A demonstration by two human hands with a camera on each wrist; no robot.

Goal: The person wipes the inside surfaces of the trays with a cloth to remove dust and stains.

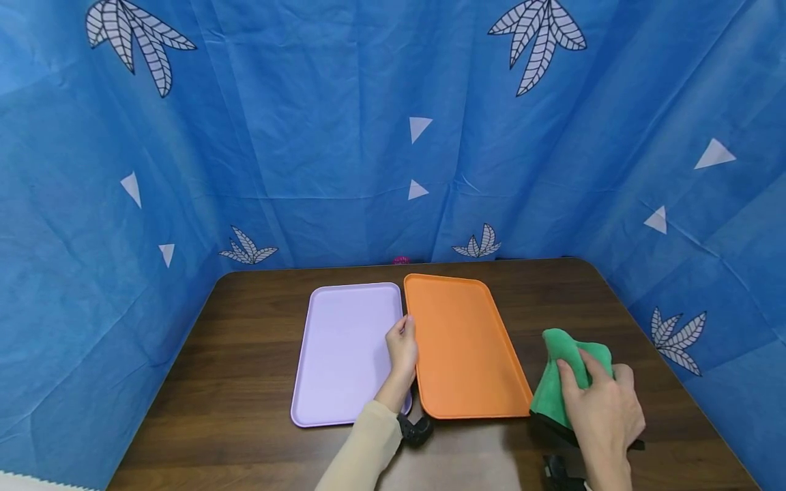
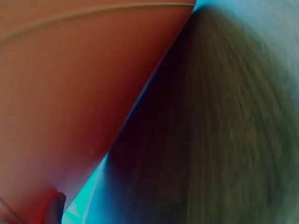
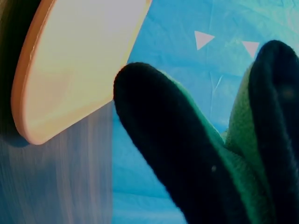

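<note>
My left hand [image 1: 402,351] grips the left edge of an orange tray [image 1: 467,341], its fingers partly hidden by the rim. The tray is held tilted above the table; its underside fills much of the left wrist view. Bunched in my right hand [image 1: 606,409] is a green cloth [image 1: 555,378] with a black border, pinched between thumb and fingers. It hangs just off the tray's near right corner; whether they touch, I cannot tell. In the right wrist view the dark-edged cloth [image 3: 159,126] stands in front, the orange tray [image 3: 79,65] behind it.
A pale purple tray [image 1: 346,348] lies flat on the brown wooden table [image 1: 233,382], left of the orange one and under my left forearm. Blue patterned curtains [image 1: 295,136] close off the back and both sides. A small pink object [image 1: 400,260] shows at the table's far edge.
</note>
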